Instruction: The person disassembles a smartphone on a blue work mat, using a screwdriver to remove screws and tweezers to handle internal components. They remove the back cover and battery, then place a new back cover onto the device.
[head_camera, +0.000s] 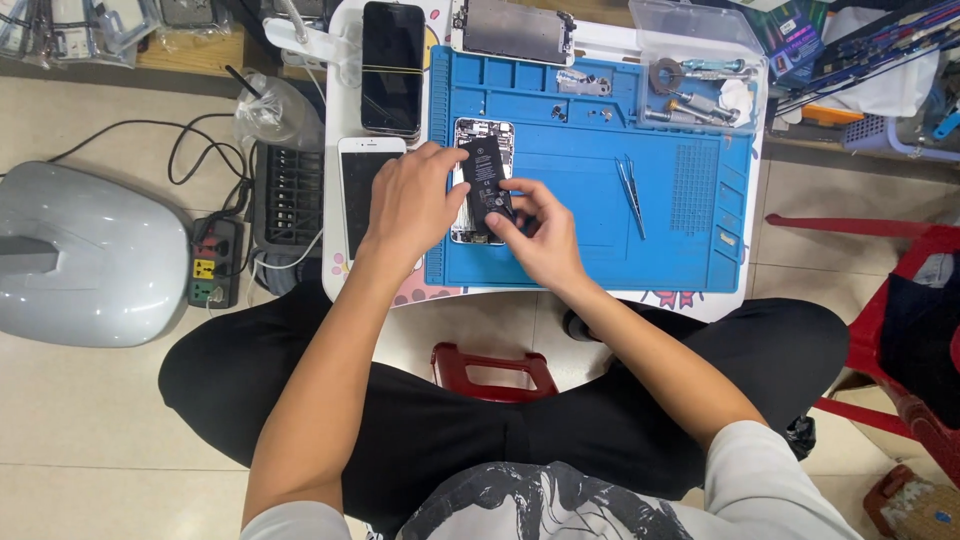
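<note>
An opened phone body (480, 132) lies on a blue repair mat (580, 230), its insides showing. Over it sits a black battery (487, 170), slightly tilted. My left hand (412, 205) grips the battery's left edge with thumb and fingertips. From below, my right hand (540, 235) pinches the battery's lower end. Both hands hold the same battery over the phone body.
Tweezers (631, 190) lie on the mat to the right. A white phone (362, 190) and a black phone (392, 65) lie left of the mat, a detached screen (512, 30) at the top. A parts tray (700, 85), power strip (212, 262), red stool (492, 368) stand around.
</note>
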